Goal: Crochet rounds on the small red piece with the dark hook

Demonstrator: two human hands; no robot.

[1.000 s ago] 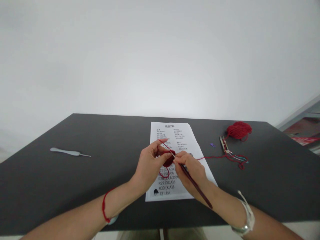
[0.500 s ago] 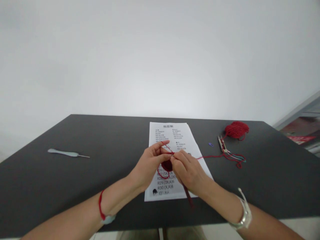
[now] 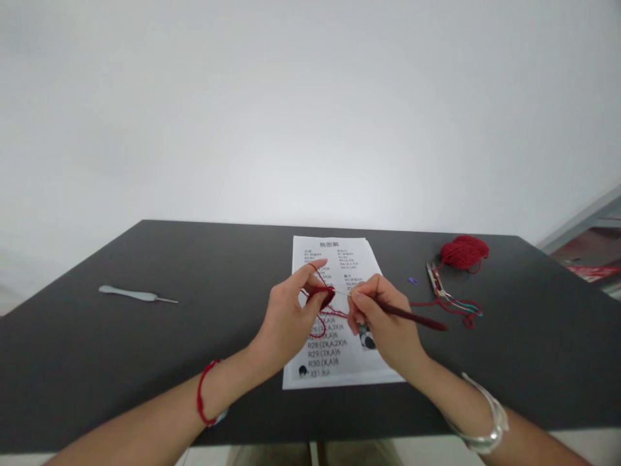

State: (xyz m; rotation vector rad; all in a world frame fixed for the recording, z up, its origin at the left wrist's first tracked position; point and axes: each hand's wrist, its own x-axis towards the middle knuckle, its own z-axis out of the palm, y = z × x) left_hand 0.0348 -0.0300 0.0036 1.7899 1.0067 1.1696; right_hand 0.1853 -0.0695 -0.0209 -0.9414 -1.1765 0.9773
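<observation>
Between the thumb and fingers of my left hand (image 3: 291, 310) is a small dark red crochet piece (image 3: 326, 298). Red yarn (image 3: 317, 275) loops over that hand's raised index finger, and a loose loop hangs below. My right hand (image 3: 385, 317) is closed in a pen-like hold on a crochet hook (image 3: 412, 315) with a dark reddish-brown handle. The hook's thin metal shaft points left and its tip meets the crochet piece; whether it sits inside a stitch I cannot tell. Both hands are above printed pattern sheets (image 3: 334, 378).
A red yarn ball (image 3: 464, 252) lies at the back right, its strand running towards my hands. Nearby are small scissors (image 3: 433, 278), blue-green thin strands (image 3: 463, 305) and a purple stitch marker (image 3: 413, 281). A grey-handled hook (image 3: 136, 294) lies left on the black table (image 3: 218, 272).
My right hand has moved a little right, away from the left fingers, and turned. The hook's handle has swung from pointing down to pointing right. My left hand still holds the crochet piece.
</observation>
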